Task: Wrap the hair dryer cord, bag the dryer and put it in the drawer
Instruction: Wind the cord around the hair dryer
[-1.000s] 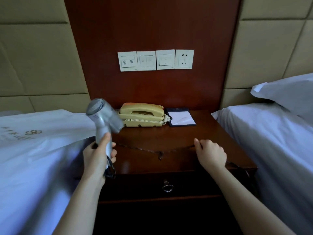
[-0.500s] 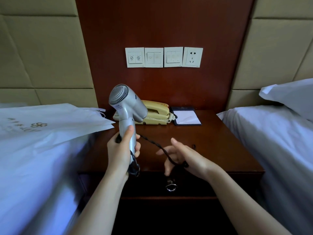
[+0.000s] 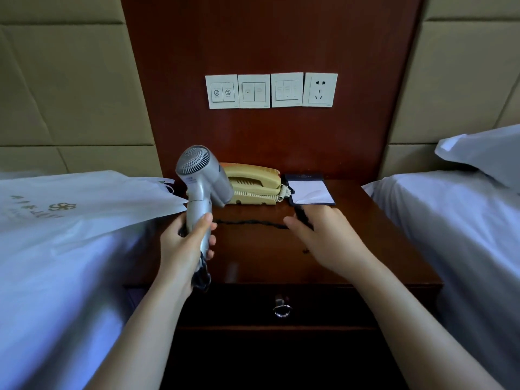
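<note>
I record the left hand (image 3: pixel 185 243) gripping the handle of the silver plastic hair dryer (image 3: pixel 202 175), fingers and thumb clamped round it. The dryer is held upright above the left front of the dark red-brown wooden nightstand (image 3: pixel 380 249), grille end toward me. The black twisted cord (image 3: pixel 250 222) hangs in a small dark bunch below the left hand, and one length runs taut across to the right hand (image 3: pixel 323 235), whose fingers are curled about it. The plug end I cannot make out. I judge the wrapping barely begun, as no full turns show on the handle. The white plastic bag (image 3: pixel 84 198) with a printed emblem lies flat on the white-sheeted bed (image 3: pixel 56 291) to the left, untouched, its handles near the dryer. The dark wooden drawer (image 3: pixel 323 308) with its metal ring pull (image 3: pixel 281 309) stands closed. Outstanding: finish the wrap, bag the dryer, open the drawer, stow it. A beige corded telephone (image 3: pixel 253 182) and a white notepad (image 3: pixel 311 191) sit at the back of the nightstand.
</note>
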`<move>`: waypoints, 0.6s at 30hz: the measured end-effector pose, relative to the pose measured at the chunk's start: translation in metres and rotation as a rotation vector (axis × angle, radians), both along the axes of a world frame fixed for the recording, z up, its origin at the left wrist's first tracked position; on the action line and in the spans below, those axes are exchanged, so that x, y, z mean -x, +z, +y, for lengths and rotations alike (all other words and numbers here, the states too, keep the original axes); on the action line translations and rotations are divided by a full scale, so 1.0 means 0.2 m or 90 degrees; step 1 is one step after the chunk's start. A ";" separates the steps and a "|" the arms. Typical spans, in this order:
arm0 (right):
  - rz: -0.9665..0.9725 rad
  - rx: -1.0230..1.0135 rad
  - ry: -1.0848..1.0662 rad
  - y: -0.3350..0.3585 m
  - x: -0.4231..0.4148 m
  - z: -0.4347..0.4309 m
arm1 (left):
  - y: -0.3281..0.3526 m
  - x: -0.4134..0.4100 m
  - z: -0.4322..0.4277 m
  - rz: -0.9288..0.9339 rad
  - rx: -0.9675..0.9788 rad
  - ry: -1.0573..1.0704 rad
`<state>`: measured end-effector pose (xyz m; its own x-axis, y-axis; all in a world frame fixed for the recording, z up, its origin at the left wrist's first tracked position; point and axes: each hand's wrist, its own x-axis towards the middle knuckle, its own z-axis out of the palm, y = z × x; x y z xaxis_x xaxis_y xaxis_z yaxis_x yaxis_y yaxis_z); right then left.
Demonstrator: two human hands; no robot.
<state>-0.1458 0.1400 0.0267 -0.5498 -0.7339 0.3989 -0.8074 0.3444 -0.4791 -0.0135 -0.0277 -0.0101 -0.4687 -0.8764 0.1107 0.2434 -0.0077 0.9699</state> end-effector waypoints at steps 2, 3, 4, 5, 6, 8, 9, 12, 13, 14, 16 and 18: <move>0.040 0.028 -0.038 0.00 0.00 -0.01 | 0.00 0.00 -0.01 -0.004 0.018 0.008; 0.064 0.042 -0.059 0.00 0.01 -0.01 | 0.00 0.00 0.00 -0.017 0.043 0.007; 0.093 0.056 -0.078 0.00 0.02 0.00 | -0.01 0.01 -0.01 -0.047 0.085 0.010; 0.120 0.070 -0.093 0.00 0.02 0.00 | -0.02 0.01 -0.01 -0.091 0.146 0.019; 0.146 0.085 -0.099 0.01 0.02 0.01 | -0.03 0.01 -0.01 -0.142 0.216 0.029; 0.190 0.124 -0.077 0.01 0.00 0.02 | -0.04 0.01 -0.01 -0.226 0.320 0.030; 0.203 0.142 -0.055 0.02 -0.01 0.02 | -0.04 0.02 0.00 -0.246 0.326 0.018; 0.215 0.164 0.021 0.04 -0.07 0.00 | -0.05 0.03 0.03 -0.265 0.284 -0.034; 0.232 0.171 0.037 0.04 -0.09 -0.01 | -0.05 0.03 0.03 -0.286 0.294 -0.041; 0.251 0.183 0.049 0.05 -0.10 -0.02 | -0.06 0.03 0.03 -0.309 0.314 -0.050; 0.266 0.204 0.072 0.07 -0.11 -0.04 | -0.05 0.03 0.05 -0.354 0.356 -0.067; 0.268 0.191 0.087 0.09 -0.13 -0.07 | -0.05 0.04 0.07 -0.399 0.389 -0.092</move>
<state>-0.1194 0.1269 0.0445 -0.2047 -0.6073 0.7676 -0.9788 0.1212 -0.1652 -0.0206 -0.0129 -0.0195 -0.7020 -0.6753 0.2260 -0.2969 0.5660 0.7691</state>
